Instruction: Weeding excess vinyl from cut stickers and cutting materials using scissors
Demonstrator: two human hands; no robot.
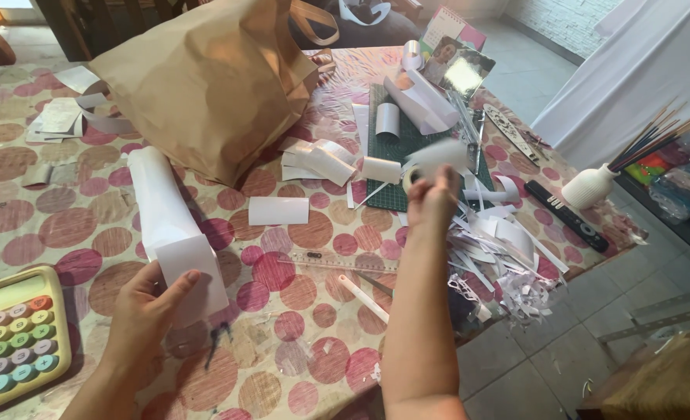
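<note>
On the spotted worktop (72,225), the left hand (146,307) grips the long white folded-paper box (170,225) firmly, while beyond it the right hand (432,196) pinches blurred white paper (442,153).

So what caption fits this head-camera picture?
Left hand steadies a white paper box; right hand lifts a blurred tape roll.
</note>
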